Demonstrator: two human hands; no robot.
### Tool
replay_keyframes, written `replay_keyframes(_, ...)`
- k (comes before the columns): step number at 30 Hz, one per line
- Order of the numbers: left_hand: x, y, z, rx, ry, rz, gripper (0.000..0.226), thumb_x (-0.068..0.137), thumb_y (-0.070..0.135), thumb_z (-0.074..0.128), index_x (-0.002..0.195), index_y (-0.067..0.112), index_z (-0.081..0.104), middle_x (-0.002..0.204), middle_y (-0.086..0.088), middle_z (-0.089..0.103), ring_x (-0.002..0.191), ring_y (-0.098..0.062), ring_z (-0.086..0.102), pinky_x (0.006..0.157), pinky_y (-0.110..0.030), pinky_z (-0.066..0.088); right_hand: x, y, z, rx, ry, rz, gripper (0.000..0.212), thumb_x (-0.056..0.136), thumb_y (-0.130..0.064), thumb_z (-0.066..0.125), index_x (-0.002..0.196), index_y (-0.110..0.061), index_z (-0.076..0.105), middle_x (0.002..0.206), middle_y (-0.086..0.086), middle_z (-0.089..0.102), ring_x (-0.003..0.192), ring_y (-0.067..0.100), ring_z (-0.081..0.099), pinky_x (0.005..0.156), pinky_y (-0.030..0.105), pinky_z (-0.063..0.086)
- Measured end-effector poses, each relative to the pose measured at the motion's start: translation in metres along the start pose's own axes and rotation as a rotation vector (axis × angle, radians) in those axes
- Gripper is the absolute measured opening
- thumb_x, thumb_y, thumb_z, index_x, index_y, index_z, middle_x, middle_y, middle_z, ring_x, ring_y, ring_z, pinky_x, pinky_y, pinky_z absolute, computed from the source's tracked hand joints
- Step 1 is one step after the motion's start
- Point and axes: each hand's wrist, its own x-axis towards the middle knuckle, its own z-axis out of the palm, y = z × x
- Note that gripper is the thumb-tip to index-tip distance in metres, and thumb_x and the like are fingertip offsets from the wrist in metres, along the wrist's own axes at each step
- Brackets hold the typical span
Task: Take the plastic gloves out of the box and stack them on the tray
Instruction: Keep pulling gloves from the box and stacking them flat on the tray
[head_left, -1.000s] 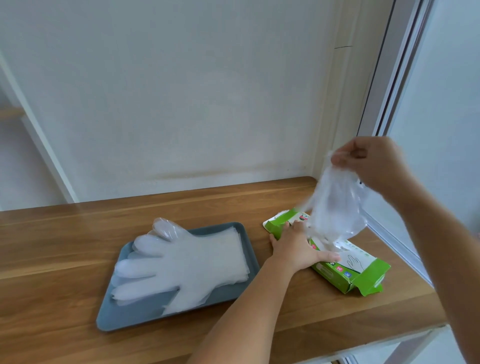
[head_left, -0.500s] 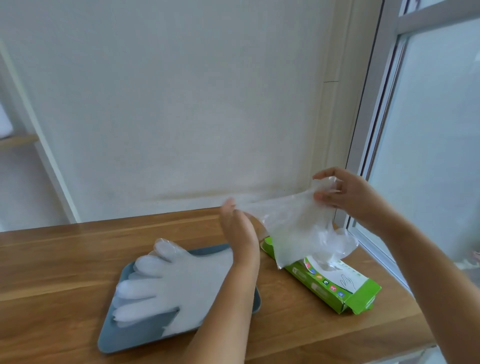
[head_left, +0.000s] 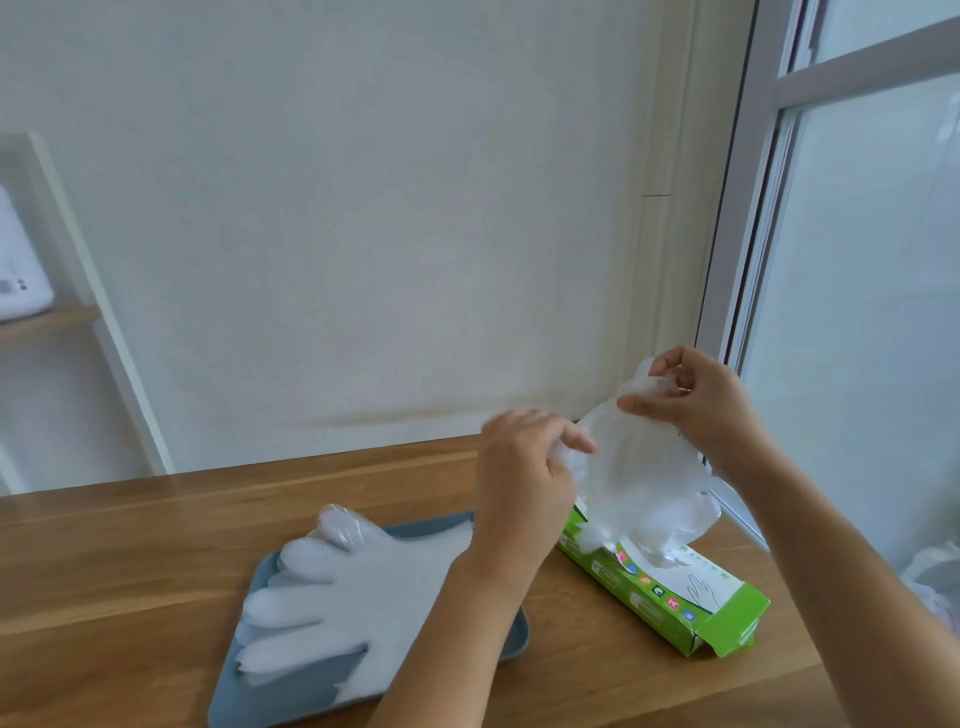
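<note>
Both hands (head_left: 524, 467) (head_left: 696, 400) now closer together vs 0.5 s ago, fingers pinching glove (head_left: 639, 478) above box (head_left: 670, 587). I'm mid-transfer; next: swing left, lay flat on tray (head_left: 291, 691) stack (head_left: 374, 587).

A wooden surface (head_left: 156, 561) runs across the lower part of the view, warm brown planks with the grain running left to right. Behind it rises a plain off-white wall (head_left: 363, 208), with a faint yellowish stain (head_left: 415, 413) just above where wall meets wood. Over on the right, a window frame (head_left: 748, 208) in pale grey stands upright, frosted glass (head_left: 857, 312) beside it. Far left, a white slanted post (head_left: 93, 291) crosses a small wooden shelf (head_left: 47, 319), and on that shelf sits a white appliance (head_left: 18, 275), cut off by the edge, with small dark buttons on its front.
</note>
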Motion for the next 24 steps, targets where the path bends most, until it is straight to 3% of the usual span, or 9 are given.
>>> replay_keyframes(3,-0.004,-0.002,0.008,-0.057,-0.42,-0.134,0.039,0.085,-0.002,0.047,0.102,0.023,0.071,0.097,0.013,0.068,0.077,0.006,0.055,0.068,-0.007,0.041,0.003,-0.005,0.005,0.028,-0.04,0.025,0.037,0.058,-0.01,0.087,0.074,-0.016,0.054,0.067,0.0,0.054,0.044,0.0,0.05,0.045,0.016,0.042)
replay_keyframes(6,-0.009,-0.006,0.023,-0.04,-0.526,-0.113,0.022,0.089,0.012,0.056,0.101,0.025,0.069,0.099,0.012,0.067,0.091,0.0,0.058,0.08,-0.015,0.047,0.002,-0.005,0.011,0.021,-0.164,0.056,0.033,0.063,-0.011,0.085,0.074,-0.014,0.054,0.061,-0.003,0.054,0.046,0.002,0.05,0.047,0.015,0.042)
replay_keyframes(9,-0.015,-0.013,0.04,0.053,-0.647,-0.186,0.018,0.094,0.017,0.05,0.103,0.023,0.064,0.104,0.011,0.064,0.089,-0.003,0.056,0.072,-0.013,0.041,-0.002,0.0,0.017,-0.006,-0.292,0.098,0.03,0.065,-0.019,0.084,0.076,-0.014,0.056,0.062,-0.003,0.053,0.05,0.006,0.047,0.048,0.015,0.039)
replay_keyframes(11,-0.02,-0.015,0.049,-0.03,-0.537,-0.292,0.013,0.094,0.015,0.048,0.101,0.021,0.058,0.098,0.008,0.062,0.081,-0.004,0.054,0.067,-0.011,0.039,-0.002,0.008,0.021,-0.03,-0.339,0.132,0.03,0.068,-0.026,0.082,0.079,-0.011,0.058,0.06,-0.004,0.051,0.046,0.006,0.042,0.044,0.014,0.035)
replay_keyframes(14,-0.026,-0.013,0.056,-0.212,0.039,-0.52,0.016,0.091,0.006,0.05,0.087,0.021,0.049,0.085,0.003,0.059,0.072,-0.009,0.052,0.061,-0.01,0.038,-0.004,0.023,0.03,-0.114,-0.299,0.138,0.027,0.082,-0.033,0.071,0.087,-0.007,0.063,0.066,0.0,0.062,0.052,0.009,0.051,0.047,0.019,0.041)
replay_keyframes(16,-0.027,-0.01,0.06,-0.333,0.239,-0.578,0.021,0.091,0.008,0.055,0.098,0.027,0.048,0.097,0.011,0.054,0.084,-0.01,0.054,0.07,-0.011,0.042,-0.004,0.032,0.032,-0.104,-0.259,0.127,0.028,0.089,-0.035,0.061,0.091,-0.007,0.064,0.074,0.008,0.063,0.059,0.014,0.052,0.052,0.025,0.04)
replay_keyframes(19,-0.019,-0.013,0.071,-0.289,0.017,-0.541,0.035,0.088,0.022,0.067,0.119,0.025,0.051,0.112,0.02,0.053,0.1,0.003,0.051,0.083,-0.001,0.034,-0.007,0.031,0.031,-0.032,-0.294,0.149,0.041,0.088,-0.045,0.054,0.096,-0.006,0.063,0.074,0.012,0.057,0.055,0.016,0.045,0.048,0.023,0.034)
replay_keyframes(22,-0.014,-0.026,0.075,-0.204,-0.106,-0.517,0.011,0.088,0.023,0.069,0.098,0.023,0.065,0.089,0.014,0.065,0.082,0.001,0.059,0.076,-0.016,0.047,-0.009,0.025,0.027,-0.016,-0.386,0.146,0.056,0.079,-0.056,0.048,0.103,-0.008,0.064,0.074,0.013,0.057,0.054,0.019,0.043,0.045,0.024,0.033)
replay_keyframes(24,-0.019,-0.038,0.077,-0.12,-0.096,-0.528,0.002,0.09,0.021,0.065,0.091,0.02,0.066,0.08,0.014,0.063,0.074,0.0,0.058,0.069,-0.016,0.046,-0.004,0.016,0.017,-0.047,-0.27,0.109,0.045,0.082,-0.053,0.052,0.099,-0.014,0.066,0.074,0.009,0.058,0.057,0.018,0.047,0.046,0.021,0.036)
